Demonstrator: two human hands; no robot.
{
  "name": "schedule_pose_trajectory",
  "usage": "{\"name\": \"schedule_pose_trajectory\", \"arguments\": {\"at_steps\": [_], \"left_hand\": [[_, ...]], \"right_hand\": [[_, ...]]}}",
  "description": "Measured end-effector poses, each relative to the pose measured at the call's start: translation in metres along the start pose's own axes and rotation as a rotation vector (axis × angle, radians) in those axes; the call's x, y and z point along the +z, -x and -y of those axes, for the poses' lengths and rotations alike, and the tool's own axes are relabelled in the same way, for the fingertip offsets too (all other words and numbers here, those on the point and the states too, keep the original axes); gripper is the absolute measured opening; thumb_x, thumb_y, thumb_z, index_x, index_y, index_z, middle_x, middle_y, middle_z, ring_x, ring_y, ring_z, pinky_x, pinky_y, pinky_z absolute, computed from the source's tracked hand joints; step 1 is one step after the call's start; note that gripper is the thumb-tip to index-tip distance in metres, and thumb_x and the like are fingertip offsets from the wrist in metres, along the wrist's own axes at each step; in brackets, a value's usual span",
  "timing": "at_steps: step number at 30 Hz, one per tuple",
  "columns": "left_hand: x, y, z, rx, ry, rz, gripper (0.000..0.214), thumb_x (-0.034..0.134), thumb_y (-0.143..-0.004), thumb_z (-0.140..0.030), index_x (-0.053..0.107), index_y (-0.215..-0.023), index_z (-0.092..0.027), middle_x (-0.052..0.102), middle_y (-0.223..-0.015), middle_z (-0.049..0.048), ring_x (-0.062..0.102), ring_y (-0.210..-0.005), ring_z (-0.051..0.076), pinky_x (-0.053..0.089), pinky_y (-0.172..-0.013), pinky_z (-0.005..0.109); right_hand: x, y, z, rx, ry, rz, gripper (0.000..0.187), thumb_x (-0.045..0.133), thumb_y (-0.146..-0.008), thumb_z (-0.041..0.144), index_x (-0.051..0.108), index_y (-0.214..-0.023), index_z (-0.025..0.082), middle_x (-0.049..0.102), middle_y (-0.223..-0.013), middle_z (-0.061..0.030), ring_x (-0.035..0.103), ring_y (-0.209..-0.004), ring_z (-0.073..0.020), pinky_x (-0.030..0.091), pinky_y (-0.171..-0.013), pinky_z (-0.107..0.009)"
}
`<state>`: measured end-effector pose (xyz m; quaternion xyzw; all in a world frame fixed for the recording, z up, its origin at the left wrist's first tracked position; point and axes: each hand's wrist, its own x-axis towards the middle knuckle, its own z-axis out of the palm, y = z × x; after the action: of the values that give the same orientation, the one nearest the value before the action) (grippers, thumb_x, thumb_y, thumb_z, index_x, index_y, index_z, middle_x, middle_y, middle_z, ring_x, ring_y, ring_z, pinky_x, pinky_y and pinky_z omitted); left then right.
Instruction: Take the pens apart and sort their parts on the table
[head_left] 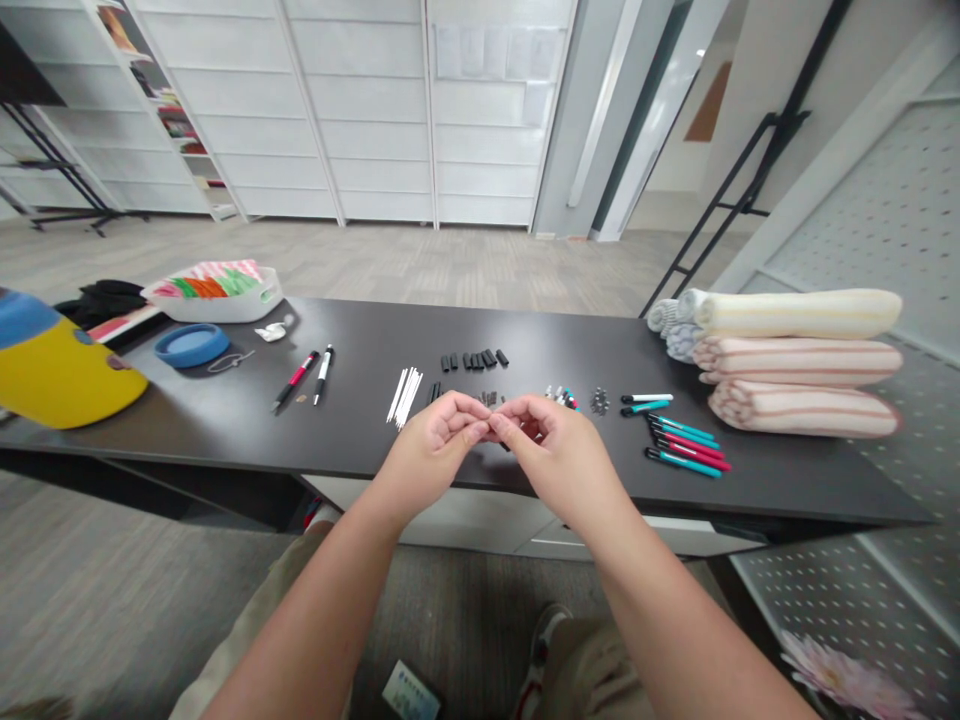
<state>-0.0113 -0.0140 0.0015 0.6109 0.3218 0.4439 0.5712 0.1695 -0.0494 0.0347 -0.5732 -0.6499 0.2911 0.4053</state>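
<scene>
My left hand (pixel 444 440) and my right hand (pixel 551 440) meet at the fingertips above the table's front edge. Both are closed in a pinch; whatever lies between the fingers is too small and covered to name. Just left of them is a bundle of thin white sticks (pixel 405 396), which look like pen refills. Short black tubes (pixel 476 360) lie in a row beyond the hands. Small dark pieces (pixel 489 398) are partly hidden behind the fingers. To the right are small mixed-colour parts (pixel 562 397), tiny metallic pieces (pixel 600 401) and teal, red and white pen barrels (pixel 686 445).
A red pen (pixel 295 381) and a white pen (pixel 323 375) lie left on the dark table (pixel 360 335). Further left are a blue round dish (pixel 192 345), a white basket (pixel 270 292) and a yellow-blue object (pixel 67 370). Rolled towels (pixel 802 355) are stacked right.
</scene>
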Motion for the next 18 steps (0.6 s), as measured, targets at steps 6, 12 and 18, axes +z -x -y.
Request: {"name": "schedule_pose_trajectory", "arguments": {"at_steps": [6,12,18], "left_hand": [[0.001,-0.001,0.001,0.005,0.02,0.022,0.019,0.063,-0.103,-0.034,0.062,-0.113,-0.018,0.08,-0.107,0.0097,0.077,-0.099,0.021,0.057,-0.098,0.038],[0.001,-0.001,0.002,-0.011,0.098,-0.04,0.024,0.067,-0.101,-0.038,0.062,-0.11,-0.017,0.08,-0.11,0.0122,0.078,-0.1,0.023,0.057,-0.099,0.04],[0.001,-0.003,0.0,-0.014,0.156,-0.073,0.024,0.07,-0.099,-0.037,0.058,-0.106,-0.018,0.08,-0.109,0.0119,0.078,-0.101,0.024,0.057,-0.102,0.043]], "right_hand": [[-0.05,-0.005,-0.005,-0.079,0.23,-0.254,0.025,0.063,-0.098,0.042,0.076,-0.098,0.021,0.077,-0.084,-0.0032,0.066,-0.071,-0.0178,0.045,-0.067,-0.029],[-0.083,-0.006,-0.018,0.045,0.818,-0.17,0.017,0.065,-0.097,0.035,0.079,-0.093,0.025,0.078,-0.089,-0.0039,0.069,-0.078,-0.0215,0.04,-0.067,-0.031],[-0.059,-0.008,-0.019,0.193,1.027,0.073,0.017,0.068,-0.095,0.033,0.078,-0.085,0.023,0.078,-0.081,-0.0073,0.072,-0.078,-0.0252,0.039,-0.063,-0.032]]}}
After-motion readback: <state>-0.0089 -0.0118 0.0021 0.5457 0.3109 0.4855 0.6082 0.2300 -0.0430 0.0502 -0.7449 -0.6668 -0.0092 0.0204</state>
